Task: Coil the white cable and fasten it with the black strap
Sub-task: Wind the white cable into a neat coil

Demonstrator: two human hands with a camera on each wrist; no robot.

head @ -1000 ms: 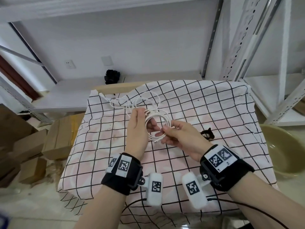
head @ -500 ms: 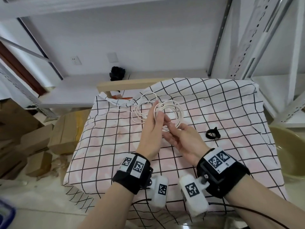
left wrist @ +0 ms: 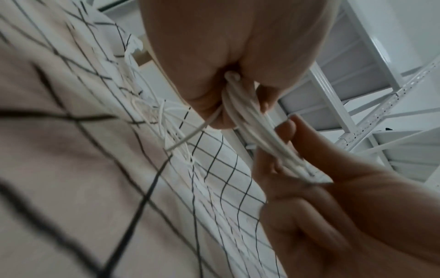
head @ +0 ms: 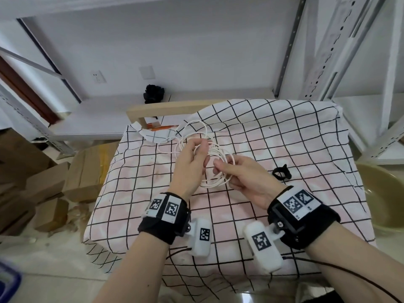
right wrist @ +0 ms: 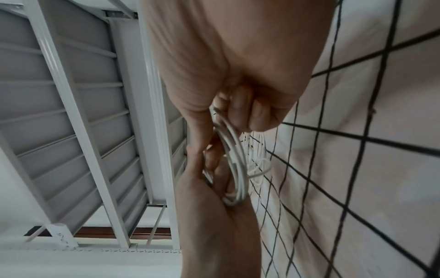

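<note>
The thin white cable [head: 218, 151] is partly wound into a coil held above the checked tablecloth [head: 284, 136]. My left hand [head: 202, 150] pinches the coil's far-left side, with several strands bunched in its fingers [left wrist: 247, 127]. My right hand [head: 220, 168] grips the coil's near-right side [right wrist: 235, 156]. A loose tail of cable [head: 196, 130] still loops toward the far left of the table. The black strap [head: 281, 172] lies curled on the cloth just right of my right hand, untouched.
A beige basin [head: 382, 197] stands low at the right of the table. Cardboard boxes [head: 83, 176] are stacked on the floor at the left. White metal shelving [head: 328, 51] rises behind and to the right. A wooden bar [head: 166, 108] sticks out at the table's far edge.
Both hands have worked the cable round, and more of it sits in the coil, with less loose cable lying on the cloth. The black strap has stayed where it was.
</note>
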